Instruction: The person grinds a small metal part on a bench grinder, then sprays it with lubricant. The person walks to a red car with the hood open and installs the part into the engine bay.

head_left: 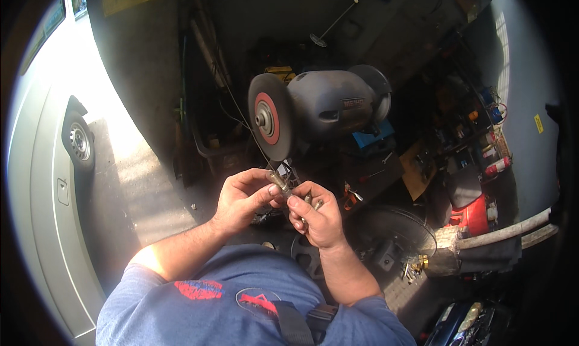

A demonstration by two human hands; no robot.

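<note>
A small metal cylindrical piece (pixel 278 180), like a fitting, is pinched between my two hands in front of my chest. My left hand (pixel 244 201) closes thumb and fingers on its left side. My right hand (pixel 319 218) grips near its lower right end, and more small metal pieces (pixel 318 205) stick out between its fingers. Their exact kind is too small to tell. Just beyond the hands stands a bench grinder (pixel 330 104) with a grey body. Its dark wheel (pixel 284 123) with a red centre is the nearest part, apart from my fingers.
Cluttered shelves with tools (pixel 464 129) line the right side. Below them are a red container (pixel 473 216), a large round dark disc (pixel 386 237) and a pale hose (pixel 506 234). Orange-handled pliers (pixel 351 195) lie right of my hands. A light-coloured vehicle (pixel 51 213) stands at left.
</note>
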